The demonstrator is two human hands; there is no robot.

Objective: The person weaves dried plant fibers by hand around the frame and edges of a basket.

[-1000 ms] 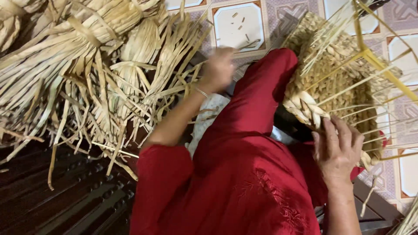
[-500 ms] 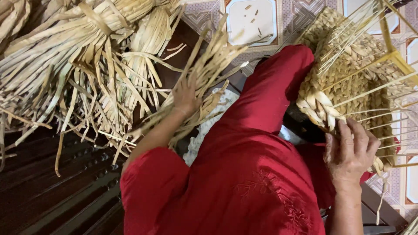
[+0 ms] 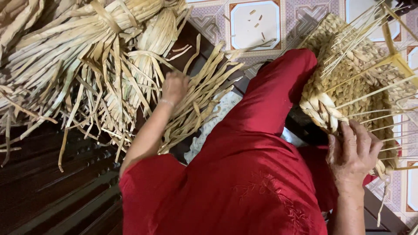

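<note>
— Looking at the woven basket (image 3: 348, 93), how much of it is made?

— A good part, I judge. Its plaited wall is closed and thick along the lower edge, but bare yellow stakes (image 3: 374, 39) stick out past the weave toward the tiled floor (image 3: 254, 21), so rows are left to do.

— Where does it rest?

— Against the raised knee in red cloth (image 3: 278, 91), at the right side.

— And the hands?

— The right hand (image 3: 352, 152) lies with fingers curled over the basket's woven rim. The left hand (image 3: 174, 86) is out among loose dried leaf strips (image 3: 204, 100) at the edge of the dark wooden bench (image 3: 48, 191); it seems closed on a few, though the blur hides the fingers.
</note>
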